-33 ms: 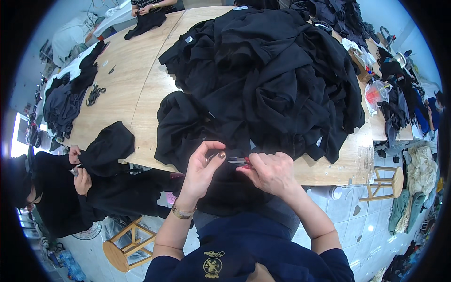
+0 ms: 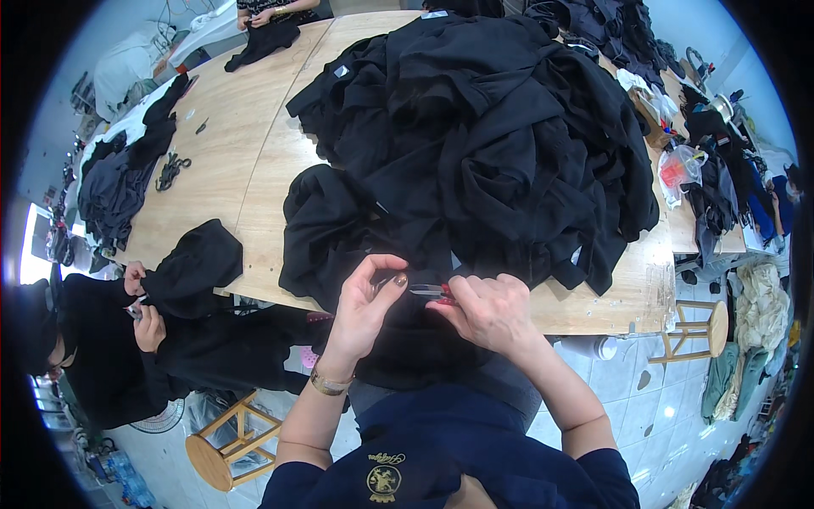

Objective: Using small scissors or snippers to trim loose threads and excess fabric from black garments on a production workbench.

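My right hand (image 2: 492, 310) is closed around small thread snips (image 2: 426, 291) with red grips, their pale metal blades pointing toward my left hand. The blade tips stop close to the left thumb. My left hand (image 2: 367, 301) has thumb and fingers pinched together at a fold of black garment (image 2: 424, 343), which hangs over the table edge into my lap. The fingers partly hide the exact bit of cloth in the pinch. Just beyond both hands rises a big heap of black garments (image 2: 475, 136), with a few small white labels showing.
To my left, a co-worker's hands (image 2: 148, 327) handle black cloth (image 2: 199, 263). Another person (image 2: 271, 10) works at the far edge of the wooden table (image 2: 225, 182). Black scissors (image 2: 172, 171) lie at left. Wooden stools (image 2: 222, 450) and a plastic bag (image 2: 681, 168) stand around.
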A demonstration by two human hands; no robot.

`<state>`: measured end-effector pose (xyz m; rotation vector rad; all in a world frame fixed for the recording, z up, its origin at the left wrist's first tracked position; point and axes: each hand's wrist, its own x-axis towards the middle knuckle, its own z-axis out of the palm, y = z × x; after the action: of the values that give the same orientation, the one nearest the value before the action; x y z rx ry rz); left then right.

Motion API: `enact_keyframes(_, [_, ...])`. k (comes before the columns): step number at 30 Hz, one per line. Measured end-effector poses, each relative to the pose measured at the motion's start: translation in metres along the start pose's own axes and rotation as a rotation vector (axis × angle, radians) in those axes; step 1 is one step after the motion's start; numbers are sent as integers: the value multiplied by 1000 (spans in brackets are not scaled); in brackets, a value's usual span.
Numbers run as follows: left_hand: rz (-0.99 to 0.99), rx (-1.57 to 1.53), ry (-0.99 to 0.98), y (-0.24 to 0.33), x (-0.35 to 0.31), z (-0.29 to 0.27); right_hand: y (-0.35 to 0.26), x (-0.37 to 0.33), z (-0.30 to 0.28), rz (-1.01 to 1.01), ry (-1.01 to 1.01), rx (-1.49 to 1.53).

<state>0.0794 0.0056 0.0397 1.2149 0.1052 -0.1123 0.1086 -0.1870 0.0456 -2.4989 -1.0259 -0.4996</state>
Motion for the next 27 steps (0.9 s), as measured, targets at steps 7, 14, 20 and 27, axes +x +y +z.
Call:
enact_keyframes(7, [-6,25,6,0,-1,1,1,-3,1,-6,-14,-7])
enact_keyframes(14, [20,46,37,0,3,-3,17,-7,18,517,103,635])
enact_keyframes(20, [377,482,382,8,22,-58,19,-23,26,620,68,736])
enact_keyframes(27, [-21,344,-157,56,-47,-18,24,-66,44,714,135,803])
